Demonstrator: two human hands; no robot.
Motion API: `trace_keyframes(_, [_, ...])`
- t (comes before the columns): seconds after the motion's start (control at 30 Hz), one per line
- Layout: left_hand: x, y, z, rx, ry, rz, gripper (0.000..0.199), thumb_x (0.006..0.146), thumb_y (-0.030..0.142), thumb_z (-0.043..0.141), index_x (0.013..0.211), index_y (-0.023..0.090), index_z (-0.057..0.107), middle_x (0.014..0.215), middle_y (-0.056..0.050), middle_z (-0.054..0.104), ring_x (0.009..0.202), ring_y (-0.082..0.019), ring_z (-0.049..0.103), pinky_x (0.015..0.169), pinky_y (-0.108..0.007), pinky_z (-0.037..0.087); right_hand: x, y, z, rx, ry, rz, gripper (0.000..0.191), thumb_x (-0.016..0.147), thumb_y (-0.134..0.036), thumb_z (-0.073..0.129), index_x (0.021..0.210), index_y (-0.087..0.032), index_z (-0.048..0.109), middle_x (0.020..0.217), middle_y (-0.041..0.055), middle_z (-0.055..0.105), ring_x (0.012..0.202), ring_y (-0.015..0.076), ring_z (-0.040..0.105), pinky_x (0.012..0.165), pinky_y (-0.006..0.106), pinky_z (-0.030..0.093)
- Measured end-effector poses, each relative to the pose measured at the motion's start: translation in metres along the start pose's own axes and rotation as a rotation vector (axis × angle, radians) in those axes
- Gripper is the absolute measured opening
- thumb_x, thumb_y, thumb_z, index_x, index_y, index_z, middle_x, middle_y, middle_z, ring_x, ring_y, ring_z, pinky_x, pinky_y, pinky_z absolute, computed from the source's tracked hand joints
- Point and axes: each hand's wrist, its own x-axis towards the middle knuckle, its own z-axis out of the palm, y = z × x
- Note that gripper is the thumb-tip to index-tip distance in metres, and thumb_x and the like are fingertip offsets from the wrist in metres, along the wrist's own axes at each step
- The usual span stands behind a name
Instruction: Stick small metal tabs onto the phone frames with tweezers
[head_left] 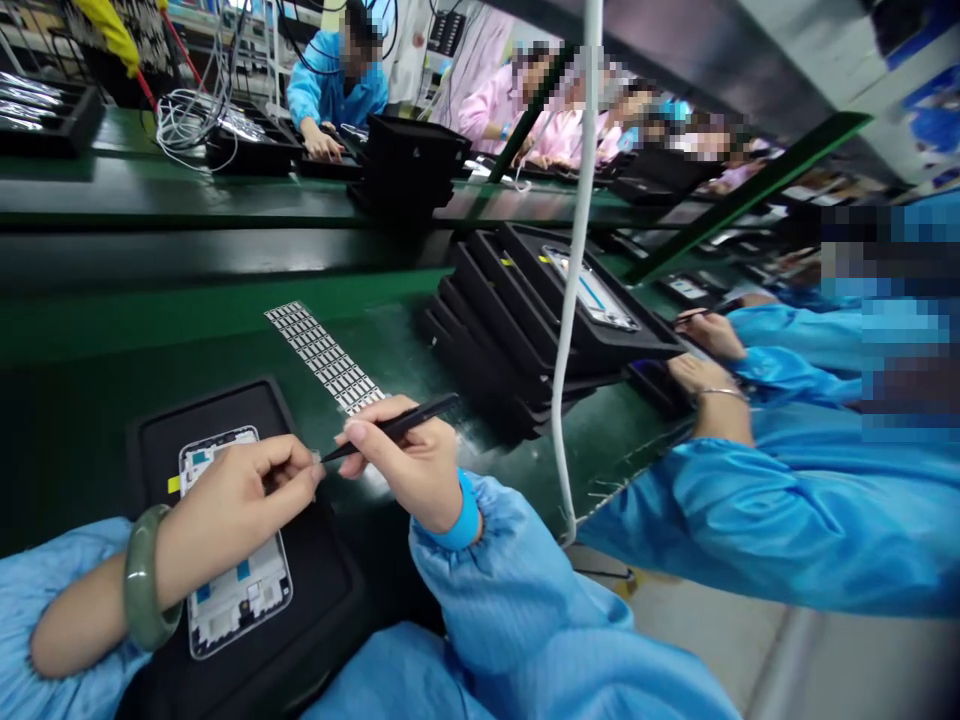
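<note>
Black tweezers (397, 428) sit tight in my right hand (409, 465), held between thumb and fingers like a pen. Their thin tip points left and almost meets my left hand (232, 510). Its fingers (292, 462) are pinched shut, but I cannot tell if they hold some tiny bit. Under that hand lies a phone frame (247, 600), flat in a black tray (202, 415). The frame is white with a shiny edge and little blue squares, and a small yellow tag (174, 484) sits just beside it. Past the tray, a long strip of tiny silver squares (322, 355) lies on the smooth green bench (150, 335). A round green bangle (142, 578) sits on my left wrist, and a blue band (459, 520) hugs my right. Puffy blue sleeves (480, 570) cover my arms. Nearby are a stack of black trays (517, 320), a white cord (576, 250), and another person's hands (709, 360).
</note>
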Motion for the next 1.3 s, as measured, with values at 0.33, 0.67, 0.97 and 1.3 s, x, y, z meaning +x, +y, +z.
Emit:
trace_keyframes(0.33, [-0.032,-0.088,-0.029,0.674,0.379,0.175,0.048,0.08,0.053,0.047,0.113,0.019,0.05,0.123,-0.012,0.052,0.117,-0.031,0.044,0.098,-0.049,0.034,0.016,0.011,0.004,0.362,-0.037,0.24,0.023,0.07,-0.034,0.07,0.08,-0.017,0.061,0.075,0.0006,0.069,0.059,0.0111,0.067,0.055,0.02,0.058])
trace_keyframes(0.67, [-0.062,-0.116,-0.006,0.683,0.417,0.22,0.037,0.083,0.044,0.05,0.108,0.017,0.047,0.118,-0.012,0.057,0.114,-0.023,0.051,0.107,-0.047,0.026,0.028,0.039,0.051,0.317,-0.241,0.433,0.026,0.067,-0.028,0.072,0.085,-0.016,0.058,0.074,-0.0018,0.066,0.069,0.011,0.068,0.063,0.019,0.056])
trace_keyframes(0.97, [-0.067,-0.112,0.0,0.606,0.494,0.247,0.024,0.082,0.032,0.053,0.101,0.017,0.052,0.118,-0.01,0.058,0.116,-0.022,0.05,0.107,-0.047,0.029,0.021,0.066,0.072,0.098,-0.266,0.361,0.028,0.068,-0.03,0.07,0.08,-0.018,0.048,0.059,-0.0042,0.059,0.059,0.0139,0.067,0.054,0.022,0.055])
trace_keyframes(1.3, [-0.066,-0.111,0.001,0.605,0.495,0.228,0.022,0.081,0.029,0.053,0.101,0.018,0.054,0.117,-0.008,0.059,0.115,-0.022,0.051,0.107,-0.047,0.029,0.017,0.071,0.068,-0.076,-0.33,0.258,0.023,0.076,-0.034,0.064,0.083,-0.02,0.049,0.066,-0.0026,0.059,0.066,0.0161,0.068,0.058,0.025,0.055])
